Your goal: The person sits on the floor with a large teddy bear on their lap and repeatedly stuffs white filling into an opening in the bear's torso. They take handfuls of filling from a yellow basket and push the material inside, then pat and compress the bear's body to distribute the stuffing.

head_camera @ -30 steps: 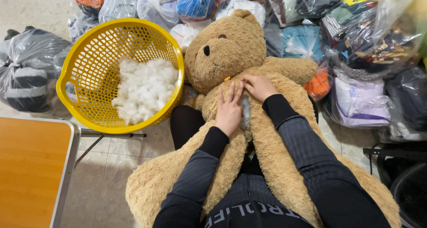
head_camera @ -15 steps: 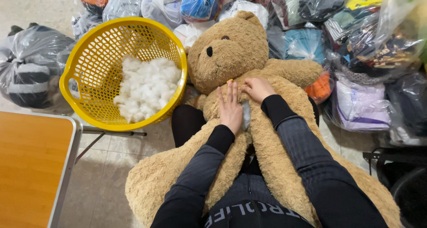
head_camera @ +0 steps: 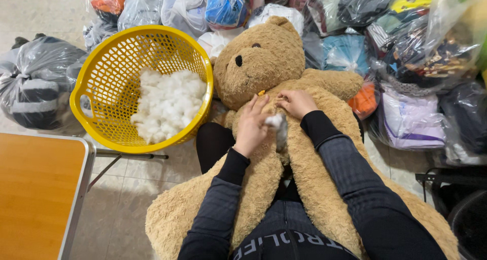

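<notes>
The teddy bear (head_camera: 264, 67) is large, tan and plush, with a black eye and a dark nose. It lies face up across the person's lap, head pointing away from the person; its body looks flat and limp. A seam opening runs down the bear's chest, and a tuft of white stuffing (head_camera: 276, 122) shows there.

The left hand (head_camera: 252, 124) rests on the bear's chest with fingers loosely curled, pinching the stuffing tuft. The right hand (head_camera: 296, 101) lies just right of the opening, fingers bent and pressing the fur at the seam edge; whether it grips anything cannot be determined.

The tiled floor (head_camera: 132, 199) lies below the bear. An orange table (head_camera: 35, 189) stands left of the bear. Behind the bear's head, clear plastic bags (head_camera: 406, 42) of assorted goods are piled.

A yellow perforated basket (head_camera: 106, 67), just left of the bear's head, is tilted toward the person and holds a heap of white filling (head_camera: 167, 102).
</notes>
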